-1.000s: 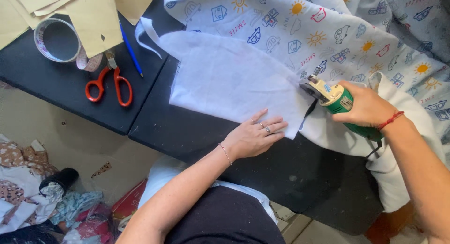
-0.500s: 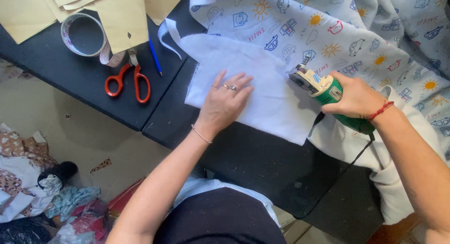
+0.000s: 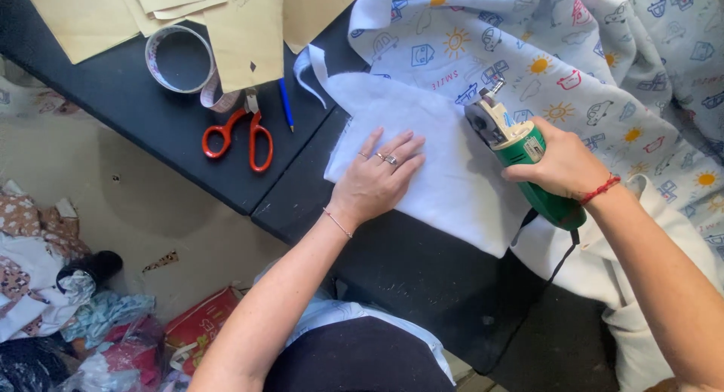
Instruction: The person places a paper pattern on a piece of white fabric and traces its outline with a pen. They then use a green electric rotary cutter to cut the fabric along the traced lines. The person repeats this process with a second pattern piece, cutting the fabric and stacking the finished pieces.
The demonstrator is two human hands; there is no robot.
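Here, cutter [image 3: 520,147] in right hand [image 3: 562,166] grip; left hand [image 3: 377,181] flat on cloth [image 3: 452,188].

The left hand [image 3: 375,182] lies flat, palm down, fingers spread and pointing away, rings on two fingers, forearm bare. The right hand [image 3: 559,166] is closed in a grip, wrist slightly bent, forearm angled inward.

One head-worn camera looks steeply down, close over the black table [image 3: 151,128] and the person's own lap.
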